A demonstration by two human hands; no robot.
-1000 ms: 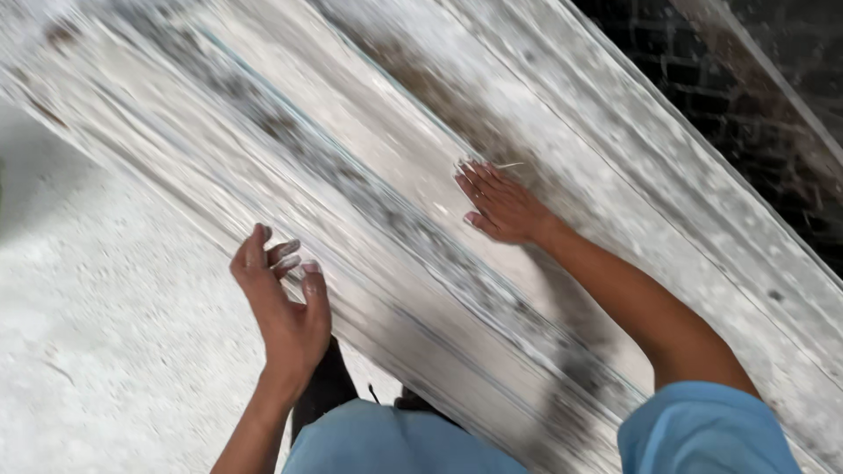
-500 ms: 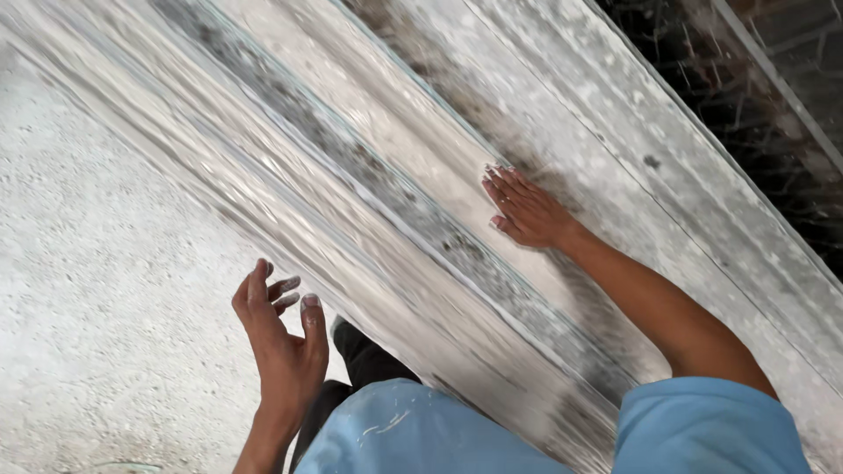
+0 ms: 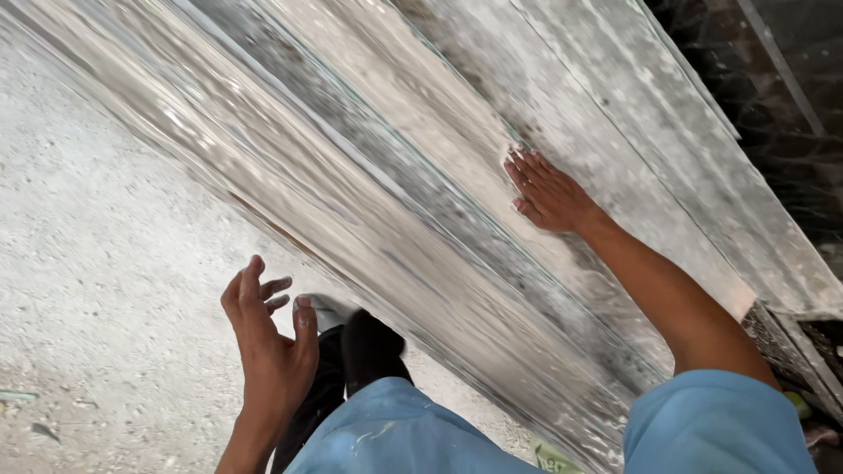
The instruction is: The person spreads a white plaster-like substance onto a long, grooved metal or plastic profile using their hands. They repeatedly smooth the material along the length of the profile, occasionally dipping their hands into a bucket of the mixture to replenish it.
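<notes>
A stack of long, dusty grey-white slabs (image 3: 378,175) runs diagonally from the upper left to the lower right. My right hand (image 3: 549,193) lies flat on the top face of one slab, fingers spread and palm down. My left hand (image 3: 268,338) hangs free in front of the stack's lower edge, fingers apart and holding nothing. It does not touch the slabs. Below the hands I see my light blue shirt (image 3: 413,434) and dark trousers (image 3: 351,369).
A rough pale concrete floor (image 3: 97,290) fills the left side. Beyond the slabs at the upper right lies a dark area with mesh (image 3: 773,96). At the lower right the slab ends meet a rough dark edge (image 3: 790,338).
The view has shifted, so the slabs sit further up and right in frame. My left hand has dropped away from the stack's edge. My right hand stays flat on the slab.
</notes>
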